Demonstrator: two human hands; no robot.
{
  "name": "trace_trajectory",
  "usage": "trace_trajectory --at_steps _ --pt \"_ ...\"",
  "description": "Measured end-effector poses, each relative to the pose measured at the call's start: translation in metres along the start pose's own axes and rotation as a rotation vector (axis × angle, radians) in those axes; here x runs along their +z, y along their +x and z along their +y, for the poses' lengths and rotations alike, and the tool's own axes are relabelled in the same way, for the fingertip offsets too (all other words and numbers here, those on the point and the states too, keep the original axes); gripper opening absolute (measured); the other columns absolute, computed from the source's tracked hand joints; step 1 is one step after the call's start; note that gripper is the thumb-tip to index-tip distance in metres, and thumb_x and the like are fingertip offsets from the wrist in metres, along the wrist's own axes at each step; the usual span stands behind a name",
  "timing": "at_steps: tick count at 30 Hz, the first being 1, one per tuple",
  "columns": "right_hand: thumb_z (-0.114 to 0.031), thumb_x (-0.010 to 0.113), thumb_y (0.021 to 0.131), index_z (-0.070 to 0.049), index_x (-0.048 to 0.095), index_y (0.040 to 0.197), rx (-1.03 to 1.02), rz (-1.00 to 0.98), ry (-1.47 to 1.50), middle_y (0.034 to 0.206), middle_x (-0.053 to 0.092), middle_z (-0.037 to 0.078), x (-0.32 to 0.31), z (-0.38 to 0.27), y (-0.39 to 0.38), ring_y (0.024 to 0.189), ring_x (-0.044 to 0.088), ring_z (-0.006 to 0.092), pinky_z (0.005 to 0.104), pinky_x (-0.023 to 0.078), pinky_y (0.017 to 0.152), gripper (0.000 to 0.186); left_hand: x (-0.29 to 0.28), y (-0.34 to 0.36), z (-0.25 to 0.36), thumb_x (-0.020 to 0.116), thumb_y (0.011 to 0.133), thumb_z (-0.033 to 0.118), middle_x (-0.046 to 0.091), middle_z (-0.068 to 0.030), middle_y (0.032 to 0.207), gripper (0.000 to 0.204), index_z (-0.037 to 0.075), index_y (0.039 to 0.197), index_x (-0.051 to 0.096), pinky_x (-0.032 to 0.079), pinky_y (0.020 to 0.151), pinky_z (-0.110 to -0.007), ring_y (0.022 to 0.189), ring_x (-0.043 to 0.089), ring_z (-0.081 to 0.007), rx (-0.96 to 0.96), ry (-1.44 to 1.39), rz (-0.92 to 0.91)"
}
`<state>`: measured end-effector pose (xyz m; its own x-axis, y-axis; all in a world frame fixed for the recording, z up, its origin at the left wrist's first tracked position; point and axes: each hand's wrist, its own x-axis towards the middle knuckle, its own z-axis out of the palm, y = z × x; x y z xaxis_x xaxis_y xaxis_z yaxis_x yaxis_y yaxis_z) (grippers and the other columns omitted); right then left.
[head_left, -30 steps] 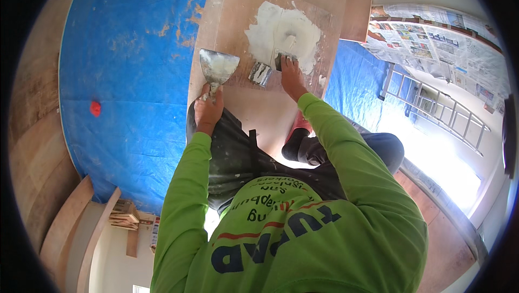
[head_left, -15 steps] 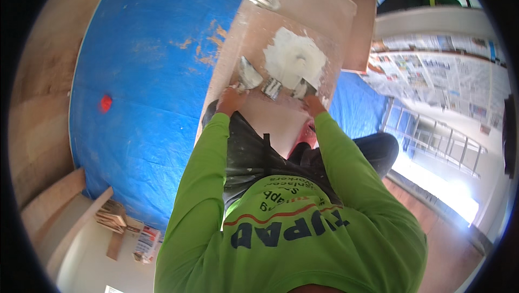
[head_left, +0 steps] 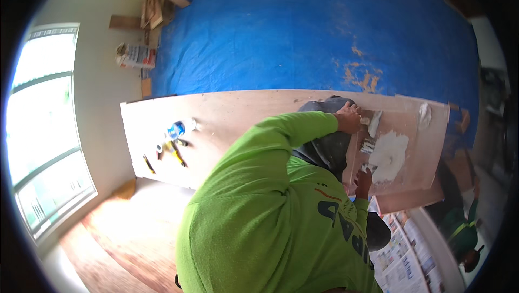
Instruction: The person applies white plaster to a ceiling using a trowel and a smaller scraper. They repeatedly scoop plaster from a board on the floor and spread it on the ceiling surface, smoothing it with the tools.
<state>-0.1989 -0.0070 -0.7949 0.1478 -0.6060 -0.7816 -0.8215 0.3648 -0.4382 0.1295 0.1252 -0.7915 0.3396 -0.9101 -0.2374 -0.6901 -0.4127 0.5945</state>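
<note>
My left hand (head_left: 348, 118) is closed at the near side of a putty-smeared putty knife (head_left: 374, 124), its fingers wrapped round the handle end. Opposite it, my right hand (head_left: 364, 180) grips a small scraper (head_left: 370, 168) whose blade is coated in white putty. Between the hands lies another smeared scraper (head_left: 367, 146), touched by neither. A wide patch of white putty (head_left: 389, 155) spreads over the plywood board (head_left: 416, 171) beyond them. Farther along that board sits a putty-whitened lump or crumpled piece (head_left: 425, 115); its kind is unclear.
A long plywood sheet (head_left: 243, 103) runs left, carrying a blue-labelled bottle (head_left: 175, 129) and yellow-and-black hand tools (head_left: 175, 152). A blue tarp (head_left: 243, 38) covers the floor beyond. Newspaper (head_left: 400, 252) and another person in dark green (head_left: 459, 228) are at right.
My view has swung to the left, bringing the window and the tools on the plywood into sight. Both hands remain at the putty board beside the same tools.
</note>
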Motion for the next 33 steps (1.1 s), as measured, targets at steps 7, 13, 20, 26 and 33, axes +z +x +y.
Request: trace_trajectory --at_steps 7,13,20,26,33 --pt "-0.027 0.066 0.100 -0.010 0.053 0.154 -0.173 -0.270 0.113 0.122 0.070 0.006 0.007 -0.023 0.023 0.102 0.068 0.0210 0.0413 0.055 0.081 0.059 -0.125 -0.231 -0.166 0.071 0.098 0.036 0.069 -0.0165 0.140 0.044 0.008 0.133 0.072 0.052 0.106 -0.046 0.124 0.067 -0.0361 -0.384 0.192 0.433" --pt "-0.027 0.067 0.094 -0.012 0.069 0.136 -0.312 -0.289 -0.054 0.104 0.072 0.002 0.025 -0.035 0.043 0.093 0.068 0.0174 0.0395 0.056 0.077 0.044 -0.107 -0.583 -0.289 0.060 0.105 0.044 0.056 -0.0215 0.156 0.057 0.013 0.152 0.056 0.034 0.121 -0.060 0.143 0.052 -0.0418 -1.192 0.386 0.668" --pt "-0.035 0.068 0.094 -0.009 0.073 0.130 -0.426 0.063 -0.473 0.105 0.077 0.022 0.057 -0.049 0.038 0.099 0.074 0.0365 0.0481 0.058 0.089 0.044 -0.039 -0.666 -0.279 0.050 0.102 0.064 0.049 -0.0194 0.163 0.079 0.014 0.162 0.043 0.034 0.126 -0.052 0.150 0.047 -0.0386 -1.569 0.209 0.245" --pt "-0.035 0.066 0.095 -0.012 0.075 0.129 -0.419 0.079 -0.583 0.116 0.074 0.026 0.052 -0.053 0.020 0.108 0.071 0.0438 0.0503 0.055 0.096 0.043 -0.060 -0.616 -0.292 0.043 0.105 0.049 0.052 -0.0153 0.162 0.059 0.014 0.151 0.056 0.028 0.130 -0.049 0.150 0.046 -0.0363 -1.446 0.235 0.165" --pt "-0.021 0.068 0.093 -0.007 0.070 0.135 -0.629 0.161 -0.326 0.127 0.073 0.025 0.053 -0.061 -0.022 0.115 0.072 0.0407 0.0486 0.056 0.099 0.044 -0.162 -0.453 -0.238 0.064 0.096 0.014 0.071 -0.0224 0.130 0.027 -0.003 0.114 0.076 0.036 0.125 -0.047 0.135 0.057 -0.0432 -0.596 0.481 0.211"
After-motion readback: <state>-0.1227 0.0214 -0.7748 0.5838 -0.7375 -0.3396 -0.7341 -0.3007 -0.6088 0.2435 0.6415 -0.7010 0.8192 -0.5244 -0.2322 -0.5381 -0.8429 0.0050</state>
